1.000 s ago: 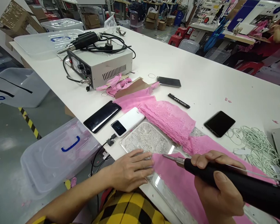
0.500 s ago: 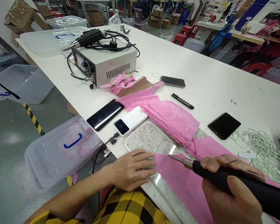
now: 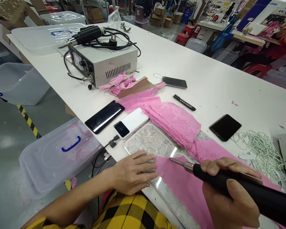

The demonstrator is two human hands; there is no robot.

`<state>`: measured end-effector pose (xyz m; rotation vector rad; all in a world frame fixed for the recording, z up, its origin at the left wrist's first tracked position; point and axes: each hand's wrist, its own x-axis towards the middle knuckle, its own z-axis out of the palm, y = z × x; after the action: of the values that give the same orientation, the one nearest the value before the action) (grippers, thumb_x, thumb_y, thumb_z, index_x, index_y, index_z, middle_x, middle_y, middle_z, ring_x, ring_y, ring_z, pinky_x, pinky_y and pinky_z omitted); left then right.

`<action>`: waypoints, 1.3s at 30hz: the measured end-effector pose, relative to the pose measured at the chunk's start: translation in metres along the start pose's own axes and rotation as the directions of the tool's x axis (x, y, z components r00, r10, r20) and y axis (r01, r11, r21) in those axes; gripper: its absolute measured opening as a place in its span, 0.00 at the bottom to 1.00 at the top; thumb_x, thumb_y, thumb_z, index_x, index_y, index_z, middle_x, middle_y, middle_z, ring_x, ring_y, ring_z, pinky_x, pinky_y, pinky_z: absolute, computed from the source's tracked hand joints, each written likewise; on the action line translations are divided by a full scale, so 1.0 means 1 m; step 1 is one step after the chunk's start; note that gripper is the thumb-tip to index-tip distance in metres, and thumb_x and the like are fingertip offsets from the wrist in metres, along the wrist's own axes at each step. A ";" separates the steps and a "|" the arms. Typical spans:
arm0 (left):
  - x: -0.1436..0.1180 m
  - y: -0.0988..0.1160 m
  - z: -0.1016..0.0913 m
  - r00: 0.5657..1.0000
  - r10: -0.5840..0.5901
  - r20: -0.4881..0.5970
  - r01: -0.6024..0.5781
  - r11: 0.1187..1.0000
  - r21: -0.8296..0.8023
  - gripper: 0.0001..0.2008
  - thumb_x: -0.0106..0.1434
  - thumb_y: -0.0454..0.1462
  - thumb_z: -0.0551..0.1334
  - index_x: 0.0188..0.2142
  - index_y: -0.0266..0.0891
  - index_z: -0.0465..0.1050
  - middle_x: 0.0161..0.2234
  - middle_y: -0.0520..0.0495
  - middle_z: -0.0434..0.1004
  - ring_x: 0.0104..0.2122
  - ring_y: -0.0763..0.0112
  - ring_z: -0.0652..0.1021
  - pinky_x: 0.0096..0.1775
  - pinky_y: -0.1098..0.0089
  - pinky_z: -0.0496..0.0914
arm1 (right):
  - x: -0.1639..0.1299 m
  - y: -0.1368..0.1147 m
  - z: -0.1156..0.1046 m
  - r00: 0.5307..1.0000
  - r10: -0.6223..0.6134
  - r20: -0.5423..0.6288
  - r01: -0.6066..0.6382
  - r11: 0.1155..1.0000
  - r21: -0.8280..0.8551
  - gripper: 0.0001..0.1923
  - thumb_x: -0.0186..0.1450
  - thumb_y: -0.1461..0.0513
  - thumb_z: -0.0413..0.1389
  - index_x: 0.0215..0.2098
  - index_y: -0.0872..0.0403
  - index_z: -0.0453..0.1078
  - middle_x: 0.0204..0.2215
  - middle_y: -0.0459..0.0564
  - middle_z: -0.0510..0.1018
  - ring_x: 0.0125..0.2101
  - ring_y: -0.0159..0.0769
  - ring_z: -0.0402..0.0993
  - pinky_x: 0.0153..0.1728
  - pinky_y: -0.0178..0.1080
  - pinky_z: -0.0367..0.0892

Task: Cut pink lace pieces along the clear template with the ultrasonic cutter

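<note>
My right hand (image 3: 231, 194) is wrapped around the thick black handle of a handheld ultrasonic cutter (image 3: 248, 187). Its pointed metal tip touches, or hovers just over, the upper edge of a pink fabric piece (image 3: 183, 183). My left hand (image 3: 133, 172) lies flat with fingers stretched out, fingertips at the fabric's left edge. Under both is a grey speckled board (image 3: 150, 140) with a clear, shiny covering. Just beyond the tip lies a stack of pink lace pieces (image 3: 173, 124), joining more pink fabric that runs right, partly behind my right hand.
A white power bank (image 3: 135, 121) and a black phone (image 3: 105, 117) lie left of the lace. Farther off are a control box (image 3: 114, 63) carrying another corded tool (image 3: 90, 35), and a marker (image 3: 184, 102). Rightward are another phone (image 3: 225, 127) and tangled pale green cord (image 3: 264, 156).
The whole view has shifted slightly, so things on the table appear a little farther left. Both hands, the cutter and the fabric keep nearly the same places relative to one another.
</note>
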<state>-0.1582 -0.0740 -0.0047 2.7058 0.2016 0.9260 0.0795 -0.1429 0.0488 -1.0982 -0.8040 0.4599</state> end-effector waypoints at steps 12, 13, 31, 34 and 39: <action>-0.003 -0.001 0.002 1.000 -0.004 0.031 0.005 1.000 -0.020 0.14 0.67 0.38 0.60 0.50 0.34 0.72 0.50 0.42 0.78 0.60 0.58 0.70 0.63 0.56 0.61 | 0.000 -0.001 0.004 0.998 -0.020 0.064 0.020 1.000 0.012 0.05 0.52 0.64 0.56 0.29 0.53 0.67 0.27 0.44 0.72 0.22 0.31 0.67 0.25 0.42 0.69; -0.003 -0.001 0.002 0.999 -0.003 0.032 0.004 1.000 -0.017 0.14 0.67 0.38 0.60 0.50 0.34 0.72 0.50 0.42 0.78 0.60 0.58 0.70 0.63 0.56 0.61 | 0.000 -0.002 0.004 0.998 -0.022 0.064 0.022 1.000 0.004 0.05 0.52 0.64 0.56 0.28 0.53 0.67 0.27 0.44 0.71 0.22 0.31 0.67 0.25 0.42 0.69; -0.002 -0.003 0.002 1.000 0.028 -0.012 -0.028 1.000 0.001 0.13 0.69 0.38 0.57 0.48 0.34 0.73 0.48 0.42 0.79 0.59 0.60 0.70 0.63 0.58 0.61 | -0.011 0.001 0.021 0.988 0.004 0.156 -0.012 0.999 0.047 0.06 0.57 0.62 0.58 0.34 0.52 0.67 0.30 0.44 0.71 0.25 0.29 0.68 0.29 0.41 0.70; -0.002 -0.002 0.002 1.000 0.025 -0.014 -0.025 1.000 -0.006 0.13 0.68 0.38 0.58 0.48 0.34 0.73 0.48 0.42 0.80 0.59 0.59 0.71 0.63 0.58 0.61 | -0.010 0.001 0.021 0.979 -0.030 0.202 0.020 0.998 0.054 0.05 0.58 0.63 0.58 0.34 0.52 0.67 0.30 0.44 0.72 0.24 0.30 0.69 0.29 0.42 0.71; -0.004 -0.002 0.003 0.999 0.023 0.027 -0.023 1.000 -0.002 0.13 0.67 0.38 0.58 0.49 0.35 0.72 0.48 0.42 0.79 0.60 0.59 0.70 0.63 0.58 0.60 | -0.013 0.000 0.019 0.985 0.000 0.173 -0.005 1.000 0.027 0.07 0.59 0.60 0.60 0.35 0.52 0.67 0.32 0.45 0.70 0.26 0.30 0.68 0.31 0.41 0.69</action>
<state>-0.1600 -0.0736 -0.0099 2.7232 0.1651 0.8955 0.0567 -0.1398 0.0488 -1.0435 -0.9461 0.5724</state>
